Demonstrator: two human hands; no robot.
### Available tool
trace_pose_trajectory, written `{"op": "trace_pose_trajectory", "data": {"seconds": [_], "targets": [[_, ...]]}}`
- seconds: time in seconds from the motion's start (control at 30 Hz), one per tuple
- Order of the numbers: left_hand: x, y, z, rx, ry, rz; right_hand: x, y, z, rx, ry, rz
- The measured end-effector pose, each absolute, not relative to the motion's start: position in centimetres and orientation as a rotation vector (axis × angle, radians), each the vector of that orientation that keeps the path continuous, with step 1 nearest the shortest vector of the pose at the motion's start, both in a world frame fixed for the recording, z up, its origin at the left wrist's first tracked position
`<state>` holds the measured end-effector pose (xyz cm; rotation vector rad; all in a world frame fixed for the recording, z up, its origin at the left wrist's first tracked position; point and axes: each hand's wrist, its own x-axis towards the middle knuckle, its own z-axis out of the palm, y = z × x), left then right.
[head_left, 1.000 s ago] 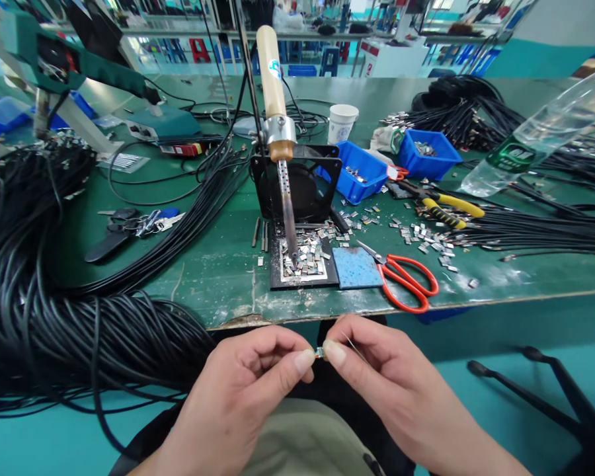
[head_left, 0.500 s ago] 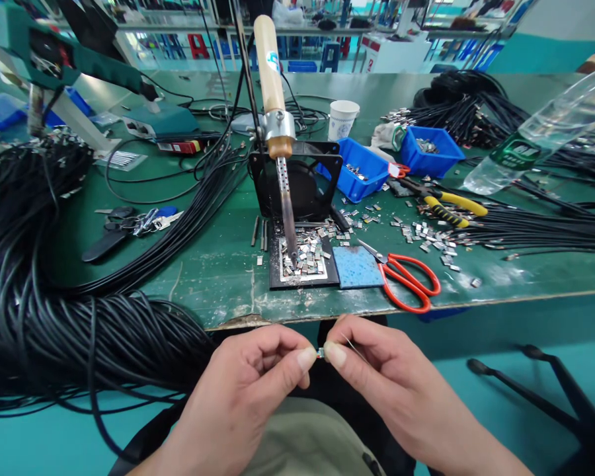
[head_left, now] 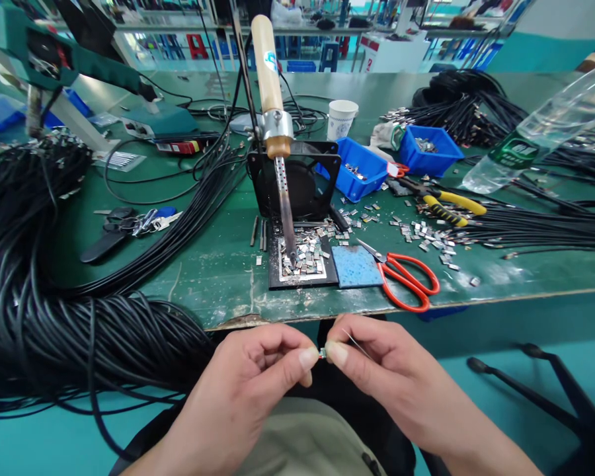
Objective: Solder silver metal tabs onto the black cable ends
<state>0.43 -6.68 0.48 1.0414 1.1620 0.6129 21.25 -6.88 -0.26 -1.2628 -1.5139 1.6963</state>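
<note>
My left hand (head_left: pixel 250 383) and my right hand (head_left: pixel 377 370) meet below the front edge of the green workbench (head_left: pixel 218 277). Both are closed in a pinch on a tiny metal connector piece (head_left: pixel 321 354) held between their thumbs and forefingers. A thin wire (head_left: pixel 353 341) also runs through my right fingers. Straight ahead a soldering iron (head_left: pixel 276 132) with a wooden handle stands clamped tip down over a black tray of small metal shells (head_left: pixel 305 256). A large bundle of black cables (head_left: pixel 54 311) lies to the left of my left hand.
Red-handled scissors (head_left: pixel 406 281) and a blue sponge (head_left: pixel 356 266) lie right of the tray. Further back are yellow-handled pliers (head_left: pixel 449 206), two blue bins (head_left: pixel 361 170), a paper cup (head_left: pixel 341 120), a plastic bottle (head_left: pixel 540 132) and more black cables (head_left: pixel 550 225). Keys (head_left: pixel 139 223) lie at left.
Nothing but a slight shift of the view; both hands keep the same pinch on the small piece.
</note>
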Motion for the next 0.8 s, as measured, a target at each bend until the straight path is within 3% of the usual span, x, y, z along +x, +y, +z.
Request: {"op": "trace_pose_trajectory", "data": {"seconds": [0.6,0.8], "targets": [[0.7,-7.6,0.1,1.062,1.268,0.639,21.1,-6.8,-0.2,-1.267,-1.475,1.7],[0.3,-7.9,0.0,1.254,1.333,0.66,21.9,-6.6,0.9,-1.29,-1.726,1.268]]}}
